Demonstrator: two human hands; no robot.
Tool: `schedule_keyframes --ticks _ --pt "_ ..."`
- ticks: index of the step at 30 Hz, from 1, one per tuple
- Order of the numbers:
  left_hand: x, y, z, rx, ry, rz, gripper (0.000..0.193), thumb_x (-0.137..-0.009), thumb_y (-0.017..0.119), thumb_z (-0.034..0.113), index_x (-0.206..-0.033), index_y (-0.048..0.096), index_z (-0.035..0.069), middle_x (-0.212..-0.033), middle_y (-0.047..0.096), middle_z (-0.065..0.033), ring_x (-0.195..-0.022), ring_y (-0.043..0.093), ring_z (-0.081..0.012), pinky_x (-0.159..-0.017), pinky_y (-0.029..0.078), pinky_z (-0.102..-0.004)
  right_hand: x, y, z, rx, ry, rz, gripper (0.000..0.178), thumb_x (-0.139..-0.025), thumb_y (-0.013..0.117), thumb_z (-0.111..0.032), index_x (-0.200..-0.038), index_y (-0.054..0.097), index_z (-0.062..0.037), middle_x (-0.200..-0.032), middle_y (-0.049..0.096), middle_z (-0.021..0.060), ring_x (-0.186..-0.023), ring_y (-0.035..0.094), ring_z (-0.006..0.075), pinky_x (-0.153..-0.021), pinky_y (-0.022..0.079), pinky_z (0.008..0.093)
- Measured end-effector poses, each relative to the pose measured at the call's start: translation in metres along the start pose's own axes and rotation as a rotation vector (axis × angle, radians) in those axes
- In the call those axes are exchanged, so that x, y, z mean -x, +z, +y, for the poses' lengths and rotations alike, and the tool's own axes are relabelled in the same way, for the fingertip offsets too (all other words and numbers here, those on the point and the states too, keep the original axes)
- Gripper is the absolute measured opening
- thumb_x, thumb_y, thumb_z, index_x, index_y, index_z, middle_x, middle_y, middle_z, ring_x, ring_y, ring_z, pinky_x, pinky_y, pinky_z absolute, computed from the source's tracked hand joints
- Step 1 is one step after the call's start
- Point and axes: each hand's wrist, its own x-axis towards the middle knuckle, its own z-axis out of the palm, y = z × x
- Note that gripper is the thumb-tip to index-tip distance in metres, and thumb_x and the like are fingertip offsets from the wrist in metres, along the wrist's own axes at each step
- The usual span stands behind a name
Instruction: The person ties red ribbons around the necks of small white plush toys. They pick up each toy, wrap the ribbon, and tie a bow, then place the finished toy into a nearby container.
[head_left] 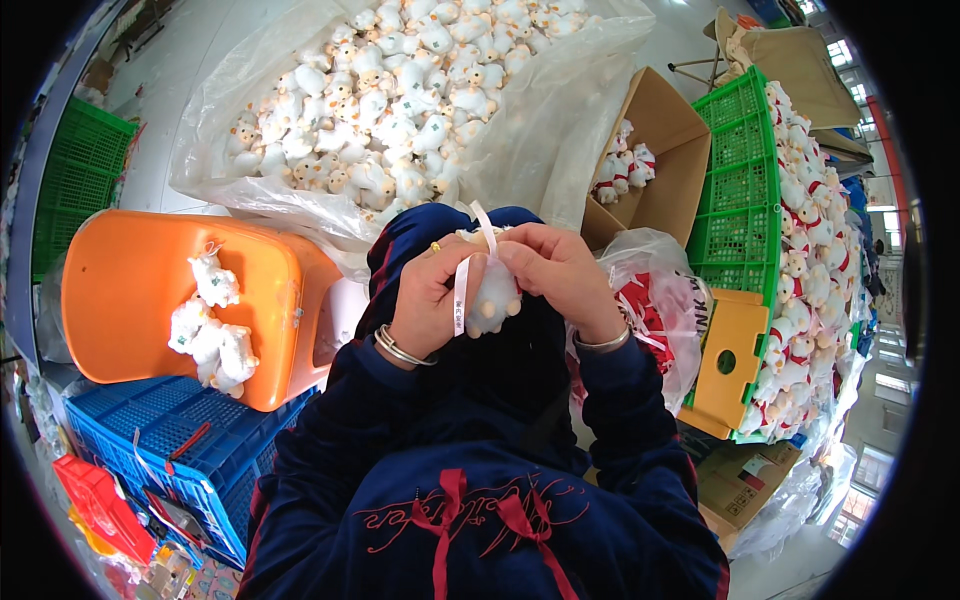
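A small white plush toy is held over my lap, its orange-tipped feet pointing toward me. A white ribbon with dark print hangs down beside it, and another length stands up between my hands. My left hand is closed around the toy's left side, its thumb against the ribbon. From the other side, my right hand pinches at the toy's upper part, close to the upright ribbon. The fingers hide the toy's head, and I cannot make out how the ribbon is fastened.
A clear plastic bag heaped with plush toys lies ahead. An orange stool bearing several toys is at left, above a blue crate. At right are a cardboard box, a bag of red ribbons and a full green crate.
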Motion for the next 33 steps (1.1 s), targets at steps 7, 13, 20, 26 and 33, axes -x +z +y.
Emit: schedule_keyframes --ticks 7,13,20,26,33 --pt "-0.004 -0.004 0.01 -0.005 -0.047 -0.055 0.01 -0.098 0.067 0.003 -0.105 0.074 0.0 -0.087 0.067 -0.0075 -0.077 0.062 -0.0171 -0.069 0.049 -0.0292 -0.003 0.005 0.013 -0.154 -0.029 0.043 0.019 -0.101 0.07 -0.018 -0.108 0.07 0.0 -0.092 0.07 0.0004 -0.075 0.061 0.005 -0.064 0.048 0.0205" --pt "-0.007 -0.009 0.005 -0.03 -0.095 -0.081 0.012 -0.094 0.073 0.001 -0.106 0.074 0.0 -0.085 0.066 -0.0058 -0.075 0.062 -0.0143 -0.068 0.049 -0.0272 -0.002 0.004 0.018 -0.108 -0.133 0.036 0.011 -0.1 0.07 -0.01 -0.106 0.069 -0.0009 -0.093 0.068 -0.0008 -0.076 0.059 0.0044 -0.067 0.049 0.0209" --pt "-0.018 -0.026 0.013 0.108 -0.488 -0.201 0.015 -0.101 0.07 0.014 -0.103 0.074 0.0 -0.081 0.065 0.001 -0.07 0.058 -0.006 -0.064 0.048 -0.0239 0.007 -0.003 0.023 0.444 -0.516 -0.044 0.01 -0.094 0.073 -0.001 -0.104 0.071 -0.0029 -0.099 0.06 0.0012 -0.08 0.06 0.0094 -0.068 0.047 0.0231" --pt "-0.023 -0.034 0.016 0.247 -0.642 -0.253 0.017 -0.1 0.072 0.018 -0.104 0.076 0.001 -0.078 0.065 0.0027 -0.067 0.056 -0.0029 -0.061 0.046 -0.0214 0.008 0.002 0.013 0.613 -0.601 -0.054 0.02 -0.093 0.07 -0.005 -0.113 0.075 -0.0056 -0.098 0.061 0.0075 -0.083 0.063 0.0235 -0.073 0.05 0.0313" --pt "-0.025 -0.037 0.013 0.122 -0.453 -0.348 0.013 -0.097 0.073 0.013 -0.101 0.074 0.001 -0.083 0.067 0.0014 -0.07 0.058 -0.006 -0.065 0.049 -0.0237 0.006 -0.012 0.021 0.518 -0.642 -0.112 0.019 -0.096 0.066 -0.005 -0.113 0.073 -0.001 -0.101 0.062 0.0087 -0.084 0.065 0.0207 -0.074 0.051 0.0297"
